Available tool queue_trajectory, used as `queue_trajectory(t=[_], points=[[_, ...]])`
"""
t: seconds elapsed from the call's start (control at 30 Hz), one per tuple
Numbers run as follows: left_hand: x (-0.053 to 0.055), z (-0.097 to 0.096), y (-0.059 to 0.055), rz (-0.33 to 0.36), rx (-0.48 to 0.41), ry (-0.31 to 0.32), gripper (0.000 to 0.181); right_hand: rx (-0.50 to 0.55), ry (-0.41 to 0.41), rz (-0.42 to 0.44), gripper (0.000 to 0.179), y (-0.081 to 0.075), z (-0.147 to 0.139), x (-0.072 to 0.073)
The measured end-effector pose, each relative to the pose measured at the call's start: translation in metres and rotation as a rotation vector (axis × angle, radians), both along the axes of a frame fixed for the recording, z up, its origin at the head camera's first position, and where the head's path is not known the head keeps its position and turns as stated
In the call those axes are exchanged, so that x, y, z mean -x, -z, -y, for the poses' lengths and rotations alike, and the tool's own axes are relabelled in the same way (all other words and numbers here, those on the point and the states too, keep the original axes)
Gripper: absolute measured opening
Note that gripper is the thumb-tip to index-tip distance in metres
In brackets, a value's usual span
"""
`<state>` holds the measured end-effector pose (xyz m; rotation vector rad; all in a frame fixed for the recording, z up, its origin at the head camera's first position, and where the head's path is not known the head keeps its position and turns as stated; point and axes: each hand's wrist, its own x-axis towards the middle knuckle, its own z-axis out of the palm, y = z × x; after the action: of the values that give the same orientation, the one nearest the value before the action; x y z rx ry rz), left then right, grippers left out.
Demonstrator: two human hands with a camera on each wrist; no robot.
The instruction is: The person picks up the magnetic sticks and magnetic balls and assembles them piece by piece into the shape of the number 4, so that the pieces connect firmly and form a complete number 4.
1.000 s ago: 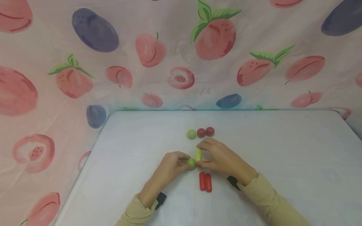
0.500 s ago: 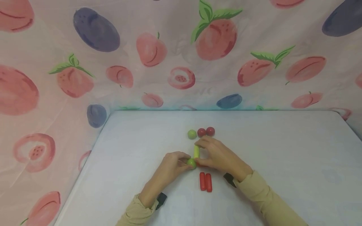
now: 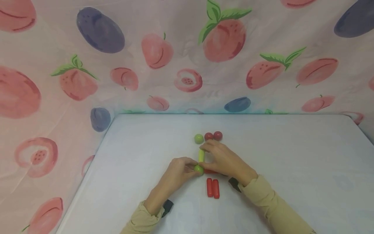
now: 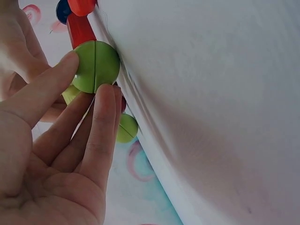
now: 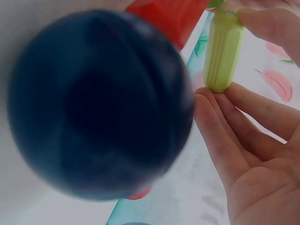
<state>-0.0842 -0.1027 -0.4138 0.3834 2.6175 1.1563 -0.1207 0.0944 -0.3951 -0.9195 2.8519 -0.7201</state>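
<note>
My left hand pinches a green ball between thumb and fingertips, low over the white table. With thumb and fingertips at its two ends, my right hand holds a ridged yellow-green rod. The rod's near end is right at the back of the green ball. A red rod reaches from the ball to the right, mostly under my right hand in the head view. At that rod's far end sits a dark blue ball, large and close in the right wrist view.
Two red rods lie side by side on the table, nearer to me than the hands. Behind the hands a loose green ball and two red balls form a row. A fruit-print cloth hangs beyond the table's back edge.
My right hand has moved left and slightly away from me with the yellow-green rod, up to the green ball. The red rod beneath that hand has come into view. My left hand stays put.
</note>
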Motion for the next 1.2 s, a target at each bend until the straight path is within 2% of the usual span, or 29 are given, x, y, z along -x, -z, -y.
queue_trajectory(t=[0.23,0.83,1.2], points=[[0.000,0.000,0.000,-0.010,-0.021,0.001,0.031,0.003,-0.019,-0.029,0.051,0.003,0.002,0.002],[-0.001,0.000,-0.001,0.003,-0.044,-0.001,0.025,-0.006,-0.014,-0.007,0.051,0.007,0.006,0.004],[0.000,0.000,0.000,-0.006,-0.051,0.000,0.025,0.035,-0.052,-0.080,0.047,0.013,0.005,0.004]])
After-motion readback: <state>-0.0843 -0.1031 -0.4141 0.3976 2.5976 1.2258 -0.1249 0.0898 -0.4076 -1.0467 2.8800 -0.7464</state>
